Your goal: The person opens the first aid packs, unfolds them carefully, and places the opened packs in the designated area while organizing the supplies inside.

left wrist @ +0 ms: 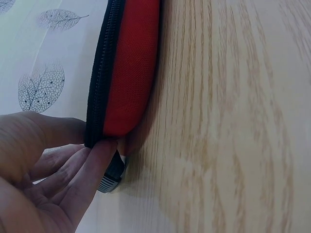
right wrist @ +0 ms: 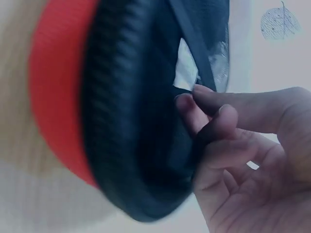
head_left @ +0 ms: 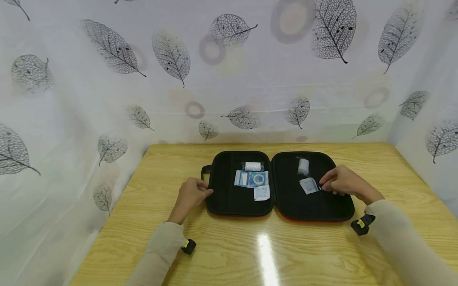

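An open case (head_left: 236, 206), black inside and red outside, lies flat on the table. My left hand (head_left: 193, 193) pinches the zippered rim (left wrist: 98, 92) of its left half between thumb and fingers. Over the right half, my right hand (head_left: 341, 182) has thumb and index finger together on a thin black strap (right wrist: 192, 41). Just left of those fingertips lies a white packet (head_left: 309, 185), with a wrapped white roll (head_left: 303, 167) above it. The left half holds another wrapped roll (head_left: 253, 166), a blue-and-white packet (head_left: 245, 178) and a small white packet (head_left: 262, 193).
The wooden table (head_left: 222, 246) extends around the case on all sides. A black handle (head_left: 204, 171) sticks out at the case's left side. Behind the table hangs a leaf-printed white cloth (head_left: 250, 91), which also borders the left and right sides.
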Action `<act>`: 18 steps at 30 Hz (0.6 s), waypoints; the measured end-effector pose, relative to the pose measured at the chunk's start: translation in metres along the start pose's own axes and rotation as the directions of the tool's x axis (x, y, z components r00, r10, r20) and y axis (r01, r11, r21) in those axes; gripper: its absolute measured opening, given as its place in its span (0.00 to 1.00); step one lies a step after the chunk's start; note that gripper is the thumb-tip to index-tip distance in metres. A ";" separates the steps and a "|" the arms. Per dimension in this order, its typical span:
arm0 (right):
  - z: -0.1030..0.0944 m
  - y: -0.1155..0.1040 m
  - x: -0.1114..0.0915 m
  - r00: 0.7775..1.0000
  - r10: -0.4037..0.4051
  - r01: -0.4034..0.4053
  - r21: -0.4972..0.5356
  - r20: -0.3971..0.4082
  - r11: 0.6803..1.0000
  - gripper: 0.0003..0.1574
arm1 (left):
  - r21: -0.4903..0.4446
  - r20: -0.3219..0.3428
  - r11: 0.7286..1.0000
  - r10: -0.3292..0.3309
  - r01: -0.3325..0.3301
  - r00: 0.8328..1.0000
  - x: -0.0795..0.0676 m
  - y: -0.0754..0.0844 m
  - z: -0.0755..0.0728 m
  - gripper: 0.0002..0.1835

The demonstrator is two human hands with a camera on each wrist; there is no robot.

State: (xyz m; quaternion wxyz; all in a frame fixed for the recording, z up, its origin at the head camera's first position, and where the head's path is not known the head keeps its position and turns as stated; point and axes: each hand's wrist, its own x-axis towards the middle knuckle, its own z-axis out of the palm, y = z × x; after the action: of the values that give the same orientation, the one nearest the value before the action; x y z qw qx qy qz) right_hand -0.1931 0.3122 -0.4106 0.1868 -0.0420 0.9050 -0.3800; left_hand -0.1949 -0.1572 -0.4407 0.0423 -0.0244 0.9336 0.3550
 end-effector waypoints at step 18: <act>0.012 -0.071 0.042 0.987 -0.102 0.119 0.143 -0.124 0.982 0.20 | 0.001 0.001 1.000 0.000 0.000 1.000 0.001 0.000 0.000 0.12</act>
State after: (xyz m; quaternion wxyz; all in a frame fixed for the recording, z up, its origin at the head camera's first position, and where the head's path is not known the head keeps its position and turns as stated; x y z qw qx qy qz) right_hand -0.2323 0.2446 -0.3811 0.1152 -0.0560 0.8793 -0.4587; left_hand -0.1958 -0.1569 -0.4412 0.0427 -0.0245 0.9338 0.3543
